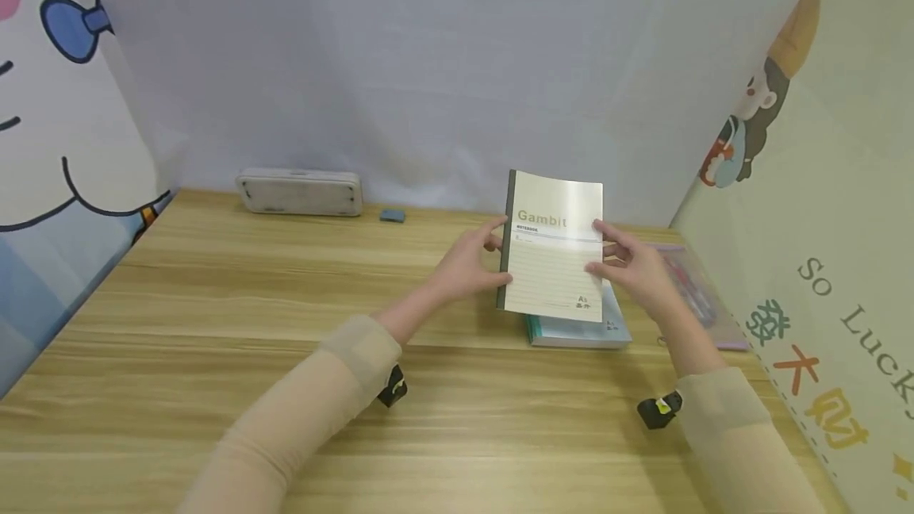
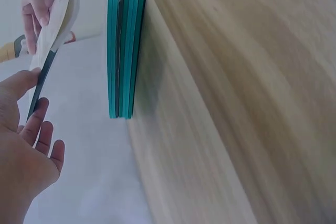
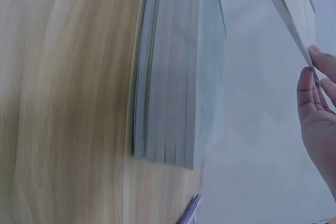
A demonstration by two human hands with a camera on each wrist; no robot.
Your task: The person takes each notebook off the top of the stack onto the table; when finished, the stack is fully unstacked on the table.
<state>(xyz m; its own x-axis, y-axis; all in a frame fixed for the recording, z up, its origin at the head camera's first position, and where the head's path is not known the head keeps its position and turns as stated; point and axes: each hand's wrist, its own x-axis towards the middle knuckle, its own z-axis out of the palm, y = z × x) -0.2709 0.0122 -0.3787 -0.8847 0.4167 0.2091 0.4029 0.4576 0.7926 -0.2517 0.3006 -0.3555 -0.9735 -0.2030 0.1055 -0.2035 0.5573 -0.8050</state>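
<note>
Left hand point(image 1: 467, 264): centre frame, fingers pinching | Right hand point(image 1: 635, 268): centre-right, fingers pinching | Both beige-sleeved forearms extended forward

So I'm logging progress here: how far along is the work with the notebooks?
Early, by the look of it. One beige notebook is off the stack and held upright above it, the left hand at its spine edge and the right hand at the other. Still lying on the table is the stack of teal notebooks; the wrist views show several left. Nothing yet looks set down elsewhere.
</note>
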